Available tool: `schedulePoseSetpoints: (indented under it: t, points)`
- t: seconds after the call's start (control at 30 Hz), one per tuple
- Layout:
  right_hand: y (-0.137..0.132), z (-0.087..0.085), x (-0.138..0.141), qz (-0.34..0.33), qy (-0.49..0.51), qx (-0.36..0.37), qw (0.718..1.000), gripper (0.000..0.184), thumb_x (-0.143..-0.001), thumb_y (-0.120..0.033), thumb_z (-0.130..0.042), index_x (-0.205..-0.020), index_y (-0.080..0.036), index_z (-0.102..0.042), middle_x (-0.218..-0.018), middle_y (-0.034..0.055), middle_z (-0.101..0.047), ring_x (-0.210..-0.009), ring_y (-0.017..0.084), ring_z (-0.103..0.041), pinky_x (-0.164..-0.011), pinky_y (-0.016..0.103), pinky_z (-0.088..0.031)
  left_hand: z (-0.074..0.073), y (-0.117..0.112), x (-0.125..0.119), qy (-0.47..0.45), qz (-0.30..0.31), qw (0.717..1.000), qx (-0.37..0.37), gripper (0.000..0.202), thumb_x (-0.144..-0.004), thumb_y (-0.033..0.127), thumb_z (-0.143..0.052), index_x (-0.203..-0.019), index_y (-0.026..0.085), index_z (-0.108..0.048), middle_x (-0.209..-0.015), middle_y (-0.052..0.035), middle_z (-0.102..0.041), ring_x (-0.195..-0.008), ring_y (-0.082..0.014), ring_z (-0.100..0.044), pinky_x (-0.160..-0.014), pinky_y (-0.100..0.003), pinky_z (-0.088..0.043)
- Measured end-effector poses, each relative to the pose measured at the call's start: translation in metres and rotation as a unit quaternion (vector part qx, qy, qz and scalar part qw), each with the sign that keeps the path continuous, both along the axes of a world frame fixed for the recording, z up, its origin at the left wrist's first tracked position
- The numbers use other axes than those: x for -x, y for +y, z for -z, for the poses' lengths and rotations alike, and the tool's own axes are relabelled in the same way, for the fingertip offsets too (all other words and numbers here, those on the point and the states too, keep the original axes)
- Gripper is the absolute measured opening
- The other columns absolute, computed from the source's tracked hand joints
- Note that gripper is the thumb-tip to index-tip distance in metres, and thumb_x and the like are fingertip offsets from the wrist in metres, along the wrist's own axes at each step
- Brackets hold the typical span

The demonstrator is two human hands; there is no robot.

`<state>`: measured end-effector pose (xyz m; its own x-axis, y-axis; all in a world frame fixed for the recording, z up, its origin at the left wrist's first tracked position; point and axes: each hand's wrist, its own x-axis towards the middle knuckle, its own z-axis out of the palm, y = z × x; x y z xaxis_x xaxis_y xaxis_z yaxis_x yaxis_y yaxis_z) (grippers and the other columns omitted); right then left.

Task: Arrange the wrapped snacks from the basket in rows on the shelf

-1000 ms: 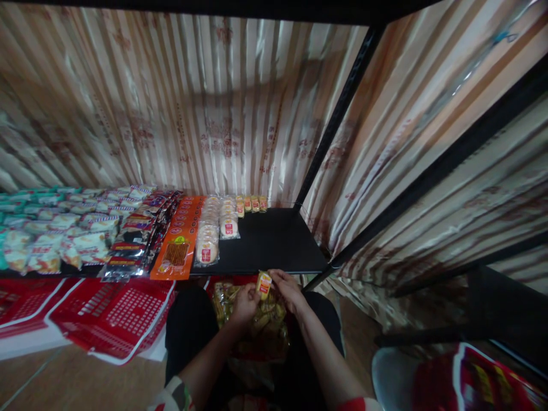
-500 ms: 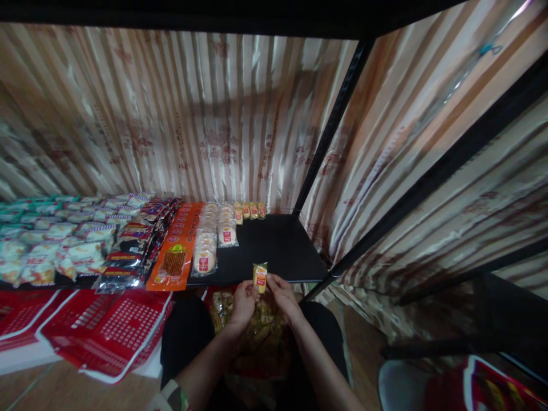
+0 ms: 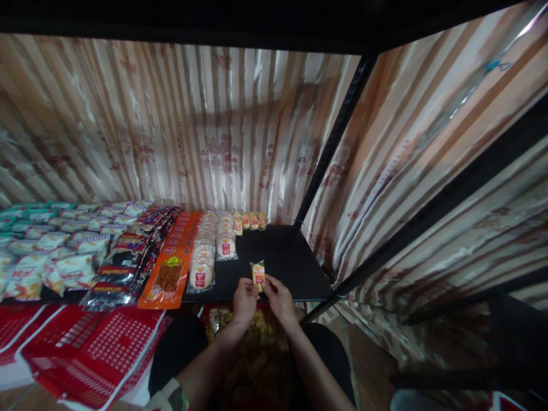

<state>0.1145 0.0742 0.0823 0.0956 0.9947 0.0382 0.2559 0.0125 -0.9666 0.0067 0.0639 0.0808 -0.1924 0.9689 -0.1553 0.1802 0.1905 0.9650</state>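
At my nine o'clock, green-and-white snack packets (image 3: 43, 251) are lying in overlapped rows on the black shelf (image 3: 295, 257). Each one is covering the tail of the next, so, as I judge it, every label is showing. Below them, red plastic baskets (image 3: 94, 348) are resting on the floor. Toward ten o'clock, dark glossy packets (image 3: 124, 251) are running in a lane front to back, and just beside them the orange stick-snack packs (image 3: 171, 268) are doing the same. At eleven o'clock two lanes of round cakes in clear wrappers (image 3: 201, 268) are touching side by side. At the far end, near twelve, a short row of little yellow packets (image 3: 250, 221) is sitting against the striped curtain (image 3: 192, 125).

My left hand (image 3: 244, 299) and right hand (image 3: 278, 297) are meeting at the shelf's front edge. Both grips are pinching the small yellow packet (image 3: 258, 272) by its lower corners, thumbs and fingertips pressed together on the wrapper. I am holding it upright over the bare black patch, its printed face turned to me, probably so it stays flat and readable. At six o'clock a bag of yellow packets (image 3: 252, 354) is lying in my lap. At one o'clock the black shelf post (image 3: 334, 137) is rising.
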Motion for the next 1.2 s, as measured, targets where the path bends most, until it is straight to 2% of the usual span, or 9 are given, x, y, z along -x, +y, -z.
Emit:
schedulePoseSetpoints:
  t: [0.3, 0.53, 0.67, 0.8, 0.97, 1.2]
  points:
    - [0.031, 0.001, 0.004, 0.055, -0.092, -0.016, 0.994, 0.033, -0.072, -0.034, -0.05, -0.096, -0.019, -0.066, -0.091, 0.0062, -0.065, -0.08, 0.017, -0.06, -0.073, 0.028, -0.047, 0.001, 0.034, 0.0, 0.031, 0.01, 0.999, 0.012, 0.007, -0.081, 0.021, -0.041, -0.085, 0.019, -0.047, -0.078, 0.0004, -0.061, -0.052, -0.0054, -0.055, -0.051, -0.016, -0.043]
    - [0.053, 0.006, 0.007, 0.063, -0.126, -0.023, 0.99, 0.03, -0.071, -0.026, -0.052, -0.098, -0.021, -0.065, -0.083, 0.0035, -0.064, -0.072, 0.015, -0.06, -0.068, 0.025, -0.047, 0.002, 0.055, -0.003, 0.101, 0.002, 0.995, -0.002, 0.01, -0.081, 0.019, -0.043, -0.086, 0.019, -0.051, -0.085, -0.0019, -0.064, -0.074, -0.0097, -0.06, -0.069, -0.02, -0.044]
    - [0.064, 0.012, 0.007, 0.058, -0.137, -0.018, 0.989, 0.031, -0.072, -0.023, -0.05, -0.1, -0.021, -0.063, -0.085, 0.0033, -0.063, -0.071, 0.014, -0.06, -0.068, 0.025, -0.047, -0.006, 0.062, -0.004, 0.158, -0.001, 0.987, 0.007, 0.018, -0.079, 0.015, -0.043, -0.091, 0.016, -0.056, -0.092, -0.0065, -0.063, -0.087, -0.0135, -0.058, -0.078, -0.023, -0.042]
    - [0.074, 0.013, 0.008, 0.055, -0.156, -0.007, 0.986, 0.031, -0.072, -0.021, -0.05, -0.1, -0.021, -0.063, -0.085, 0.0029, -0.062, -0.072, 0.013, -0.06, -0.071, 0.024, -0.046, -0.014, 0.069, -0.004, 0.214, -0.015, 0.976, 0.025, 0.025, -0.078, 0.013, -0.043, -0.096, 0.013, -0.06, -0.097, -0.0111, -0.059, -0.092, -0.0162, -0.056, -0.08, -0.024, -0.041]
    - [0.084, 0.009, 0.012, 0.059, -0.176, 0.015, 0.983, 0.033, -0.072, -0.018, -0.049, -0.102, -0.019, -0.062, -0.087, 0.0042, -0.062, -0.072, 0.013, -0.06, -0.071, 0.023, -0.046, -0.015, 0.082, -0.006, 0.217, -0.011, 0.975, 0.037, 0.025, -0.078, 0.014, -0.043, -0.094, 0.011, -0.062, -0.094, -0.0128, -0.06, -0.087, -0.0172, -0.056, -0.078, -0.024, -0.042]
    - [0.1, 0.002, 0.017, 0.057, -0.187, 0.019, 0.981, 0.029, -0.074, -0.019, -0.048, -0.099, -0.019, -0.063, -0.087, 0.0044, -0.063, -0.071, 0.013, -0.061, -0.068, 0.022, -0.046, -0.009, 0.1, -0.008, 0.203, -0.023, 0.979, 0.03, 0.025, -0.077, 0.012, -0.044, -0.095, 0.011, -0.061, -0.095, -0.0123, -0.061, -0.091, -0.0171, -0.056, -0.08, -0.024, -0.041]
